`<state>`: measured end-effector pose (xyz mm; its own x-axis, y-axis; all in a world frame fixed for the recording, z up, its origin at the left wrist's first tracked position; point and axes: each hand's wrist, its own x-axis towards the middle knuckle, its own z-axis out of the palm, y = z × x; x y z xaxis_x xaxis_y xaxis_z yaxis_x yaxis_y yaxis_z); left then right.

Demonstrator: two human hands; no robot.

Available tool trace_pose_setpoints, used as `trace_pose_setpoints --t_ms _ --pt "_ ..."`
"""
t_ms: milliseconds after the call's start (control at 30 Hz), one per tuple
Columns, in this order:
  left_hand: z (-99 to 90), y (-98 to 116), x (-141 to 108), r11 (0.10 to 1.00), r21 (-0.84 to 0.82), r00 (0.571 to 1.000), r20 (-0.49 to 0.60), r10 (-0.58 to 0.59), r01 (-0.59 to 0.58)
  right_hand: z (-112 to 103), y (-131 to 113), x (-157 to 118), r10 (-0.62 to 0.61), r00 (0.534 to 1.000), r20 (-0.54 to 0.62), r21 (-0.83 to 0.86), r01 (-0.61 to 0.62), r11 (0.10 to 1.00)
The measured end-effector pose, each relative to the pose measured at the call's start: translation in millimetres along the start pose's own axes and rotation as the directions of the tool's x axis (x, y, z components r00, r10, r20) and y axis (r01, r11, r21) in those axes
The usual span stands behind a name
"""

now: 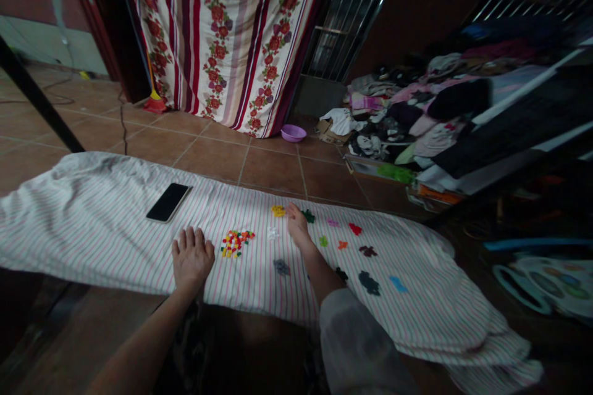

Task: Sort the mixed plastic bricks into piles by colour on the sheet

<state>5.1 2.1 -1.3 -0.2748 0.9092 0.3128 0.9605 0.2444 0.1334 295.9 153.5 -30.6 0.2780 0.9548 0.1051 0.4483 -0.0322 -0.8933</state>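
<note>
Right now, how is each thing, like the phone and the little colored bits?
Phone: flat, screen dark.
Striped cloth: spread, wrinkled.
Yellow pieces: clustered.
Multicolored pieces: loosely grouped.
Left hand: palm down.
Right hand: beside yellow pieces, grip unclear.
Curtain: hanging.
Purple basin: upright.
Clothes: heaped.

No text, label, brand, number or sign can be read. Pale marks on the door frame (88, 3), beyond the far left corner of the worktop (111, 197), are too blurred to make out. The phone (169, 202), lying near the worktop's far edge on its left half, has a dark screen with no legible characters. Past the far edge toward the right, dark marks on a white garment (340, 120) are too small to tell as lettering, and coloured patches on a pale object (523, 268) beyond the right end are too dim to read.
</note>
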Motion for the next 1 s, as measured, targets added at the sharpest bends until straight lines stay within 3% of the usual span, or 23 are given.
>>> trace_pose_setpoints --t_ms 133,267,533,767,1000 --pt "-0.5 0 0 1.000 -0.017 1.000 0.001 0.001 -0.001 -4 -8 -8 -0.027 1.000 -0.009 -0.026 0.026 0.999" --pt "1.5 -1 0 1.000 -0.003 1.000 -0.006 0.006 -0.006 -2 -22 -27 -0.146 0.989 0.013 -0.004 0.146 0.989" --pt "4.6 -4 -1 0.999 0.022 0.999 -0.043 0.030 -0.029 29 -55 -107 -0.348 0.926 0.146 -0.030 0.356 0.934" --pt "3.7 -2 0 1.000 0.009 0.999 -0.041 0.022 -0.021 51 -56 -168 -0.373 0.864 0.338 -0.159 0.443 0.882" --pt "6.6 -3 -1 1.000 -0.012 0.998 -0.054 0.012 -0.012 59 -54 -181 -0.389 0.853 0.348 -0.321 0.498 0.806"
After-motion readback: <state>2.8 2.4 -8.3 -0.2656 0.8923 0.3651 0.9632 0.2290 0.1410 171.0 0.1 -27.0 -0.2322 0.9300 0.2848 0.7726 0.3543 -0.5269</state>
